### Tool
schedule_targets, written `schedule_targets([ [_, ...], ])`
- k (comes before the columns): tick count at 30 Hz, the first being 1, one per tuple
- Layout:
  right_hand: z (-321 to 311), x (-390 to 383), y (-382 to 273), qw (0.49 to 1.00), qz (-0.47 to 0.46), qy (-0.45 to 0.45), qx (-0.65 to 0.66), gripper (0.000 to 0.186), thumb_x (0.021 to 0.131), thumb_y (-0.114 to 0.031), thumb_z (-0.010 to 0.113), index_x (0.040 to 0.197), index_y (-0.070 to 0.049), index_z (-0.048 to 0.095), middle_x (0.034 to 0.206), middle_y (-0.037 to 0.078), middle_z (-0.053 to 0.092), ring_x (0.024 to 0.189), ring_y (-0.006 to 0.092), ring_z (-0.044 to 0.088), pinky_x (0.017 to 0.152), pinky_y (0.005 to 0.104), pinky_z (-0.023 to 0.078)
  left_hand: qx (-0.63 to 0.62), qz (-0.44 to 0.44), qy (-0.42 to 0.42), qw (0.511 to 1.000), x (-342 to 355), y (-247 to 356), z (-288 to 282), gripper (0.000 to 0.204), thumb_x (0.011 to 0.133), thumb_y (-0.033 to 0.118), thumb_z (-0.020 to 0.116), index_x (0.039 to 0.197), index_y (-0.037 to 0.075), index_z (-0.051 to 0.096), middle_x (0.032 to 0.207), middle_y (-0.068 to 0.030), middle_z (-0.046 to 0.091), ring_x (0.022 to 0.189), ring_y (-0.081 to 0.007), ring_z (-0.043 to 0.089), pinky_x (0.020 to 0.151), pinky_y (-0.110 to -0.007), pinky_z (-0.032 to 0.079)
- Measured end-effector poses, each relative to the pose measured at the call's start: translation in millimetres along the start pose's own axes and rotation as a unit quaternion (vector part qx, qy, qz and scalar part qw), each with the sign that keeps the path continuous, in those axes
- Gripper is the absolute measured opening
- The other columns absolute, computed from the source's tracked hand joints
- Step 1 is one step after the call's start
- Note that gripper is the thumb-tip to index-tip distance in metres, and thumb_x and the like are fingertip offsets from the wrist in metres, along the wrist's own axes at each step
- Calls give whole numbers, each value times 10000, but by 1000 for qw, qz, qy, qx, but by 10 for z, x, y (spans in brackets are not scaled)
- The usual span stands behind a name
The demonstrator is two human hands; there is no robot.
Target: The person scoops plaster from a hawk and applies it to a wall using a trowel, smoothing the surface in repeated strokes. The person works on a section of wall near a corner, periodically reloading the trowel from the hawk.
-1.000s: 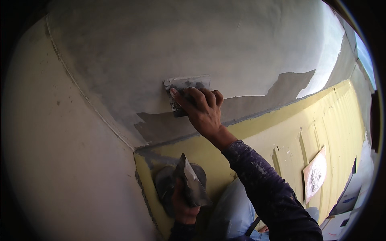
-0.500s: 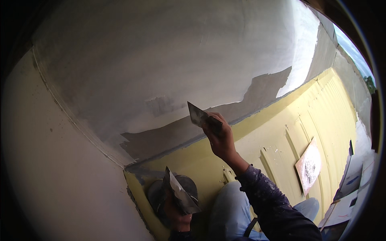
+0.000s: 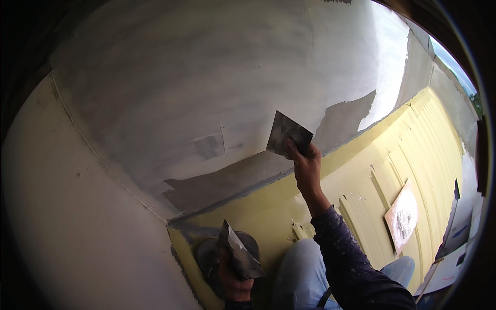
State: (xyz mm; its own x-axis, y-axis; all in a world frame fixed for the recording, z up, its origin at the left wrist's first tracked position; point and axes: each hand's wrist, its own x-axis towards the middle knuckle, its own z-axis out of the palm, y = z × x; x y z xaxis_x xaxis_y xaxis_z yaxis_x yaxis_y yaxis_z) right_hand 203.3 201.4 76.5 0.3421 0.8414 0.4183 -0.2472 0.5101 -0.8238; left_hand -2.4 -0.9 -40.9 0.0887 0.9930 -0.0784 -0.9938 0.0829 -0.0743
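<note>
My right hand (image 3: 305,160) grips a square dark metal spreading blade (image 3: 289,129), raised over the grey plastered wall (image 3: 243,72) near the edge of a darker grey uncoated strip (image 3: 222,181). The blade's face is turned toward me; whether it touches the wall I cannot tell. Low in the picture, my left hand (image 3: 232,284) grips a second metal blade (image 3: 243,253) with pale material smeared on it. Behind that blade is a dark rounded object (image 3: 206,250) that I cannot make out clearly.
A pale side wall (image 3: 82,217) meets the plastered wall at the left. A yellow ribbed panel (image 3: 423,155) runs along the right below it, with a pale square board (image 3: 398,222) of white paste on it. My knees in jeans (image 3: 299,268) are at the bottom. Sky (image 3: 454,70) shows far right.
My right hand has lifted the blade from where it lay flat on the wall, turned it, and moved it rightward. My left hand still holds its blade low. The view has shifted somewhat.
</note>
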Motion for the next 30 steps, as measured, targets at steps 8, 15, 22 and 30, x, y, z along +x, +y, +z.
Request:
schedule_targets([
  [8, 799, -207, -546, 648, -530, -373, -400, 328, 870, -175, 725, 1198, -196, 713, 1217, -46, 665, 1098, 147, 581, 958, 345, 464, 63, 17, -24, 998, 13, -10, -81, 390, 1065, 318, 483, 1352, 65, 557, 1261, -78, 662, 1131, -218, 639, 975, -352, 528],
  [15, 2111, -273, -589, 362, -745, -275, -487, 276, 844, -291, 731, 1105, -210, 697, 1109, -100, 626, 1193, 120, 506, 1098, 375, 333, 138, 47, 16, 989, 97, -77, -318, 388, 1072, 300, 459, 1360, 57, 546, 1310, -80, 634, 1184, -228, 610, 1047, -372, 474],
  [22, 1917, -31, -632, 335, -741, -208, -543, 154, 837, -257, 739, 986, -231, 716, 1082, -109, 631, 1217, 144, 503, 1170, 450, 278, 159, 51, 36, 985, 74, -120, -352, 396, 1056, 306, 493, 1371, 70, 541, 1327, -72, 628, 1191, -233, 609, 1032, -391, 481],
  [30, 263, 858, -558, 481, -648, -258, -531, 335, 828, -253, 721, 1157, -314, 695, 1164, -160, 630, 1256, 111, 486, 1204, 529, 302, 156, 32, 39, 986, 43, -137, -330, 394, 1049, 315, 511, 1369, 88, 550, 1333, -60, 629, 1178, -231, 617, 1017, -389, 493],
])
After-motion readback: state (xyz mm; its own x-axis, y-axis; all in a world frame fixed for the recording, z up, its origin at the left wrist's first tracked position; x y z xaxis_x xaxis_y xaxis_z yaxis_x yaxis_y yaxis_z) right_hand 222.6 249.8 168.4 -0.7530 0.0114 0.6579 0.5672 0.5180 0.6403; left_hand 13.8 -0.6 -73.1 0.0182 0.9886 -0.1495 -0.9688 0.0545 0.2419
